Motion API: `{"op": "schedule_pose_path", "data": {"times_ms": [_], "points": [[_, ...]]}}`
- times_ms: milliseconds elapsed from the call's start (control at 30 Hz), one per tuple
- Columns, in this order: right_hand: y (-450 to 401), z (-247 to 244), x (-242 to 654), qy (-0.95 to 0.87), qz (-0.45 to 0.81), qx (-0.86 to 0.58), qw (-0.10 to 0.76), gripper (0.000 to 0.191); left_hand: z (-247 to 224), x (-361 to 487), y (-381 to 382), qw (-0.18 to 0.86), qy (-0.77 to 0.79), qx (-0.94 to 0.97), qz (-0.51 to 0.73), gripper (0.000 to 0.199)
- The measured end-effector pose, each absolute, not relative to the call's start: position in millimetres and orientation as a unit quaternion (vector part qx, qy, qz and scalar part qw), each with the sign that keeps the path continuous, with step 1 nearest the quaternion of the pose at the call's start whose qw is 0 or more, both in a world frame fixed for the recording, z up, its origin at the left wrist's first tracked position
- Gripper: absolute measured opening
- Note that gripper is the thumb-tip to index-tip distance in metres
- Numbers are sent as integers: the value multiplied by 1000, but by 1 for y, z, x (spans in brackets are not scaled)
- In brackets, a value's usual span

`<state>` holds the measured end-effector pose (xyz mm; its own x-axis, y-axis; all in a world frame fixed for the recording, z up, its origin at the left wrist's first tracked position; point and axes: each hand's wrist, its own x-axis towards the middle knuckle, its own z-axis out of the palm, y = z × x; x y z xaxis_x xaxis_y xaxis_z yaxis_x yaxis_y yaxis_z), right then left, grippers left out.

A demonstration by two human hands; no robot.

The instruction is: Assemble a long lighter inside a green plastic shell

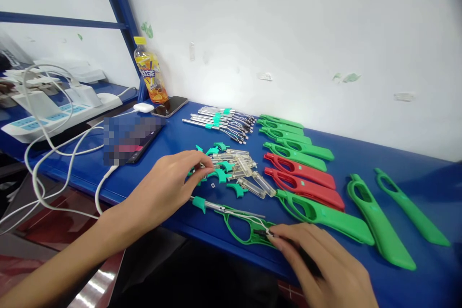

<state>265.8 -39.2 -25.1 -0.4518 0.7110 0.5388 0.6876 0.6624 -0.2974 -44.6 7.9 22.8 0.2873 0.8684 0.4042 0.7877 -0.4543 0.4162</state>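
Observation:
My left hand (pixel 176 175) reaches over the teal trigger pieces (pixel 218 174) with thumb and fingers pinched together; I cannot make out what is between them. Below it, a metal lighter tube (pixel 212 206) with a teal clip lies across the end of an open green lighter shell (pixel 231 231) at the table's front edge. My right hand (pixel 317 260) covers the shell's other end. Its thumb and forefinger pinch a small black part (pixel 263 233) with white wires leading to the tube. Clear fluid tanks (pixel 263 184) are heaped beside the triggers.
Green lighter shells (pixel 335 219) and red ones (pixel 310 187) lie to the right. Several metal tubes with wires (pixel 216 118) are lined up behind. Two phones, a drink bottle (pixel 149 72), a power strip (pixel 61 113) and loose white cables (pixel 39 168) occupy the left.

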Motion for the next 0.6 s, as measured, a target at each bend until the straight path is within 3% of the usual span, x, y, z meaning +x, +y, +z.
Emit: {"op": "schedule_pose_path", "data": {"times_ms": [167,300,467,600], "points": [[-40,-20,266,-865,-5,-395,310,31,29,-34,-6,80,472,802,357,7],[-41,-22,264,-862,-7,-396,317,30,26,-22,-16,93,413,832,359,13],[-42,-28,258,-833,13,-422,358,18,18,-13,-24,113,363,868,320,25],[-43,-29,256,-821,39,-426,379,12,11,-9,-25,110,363,868,319,22]]}}
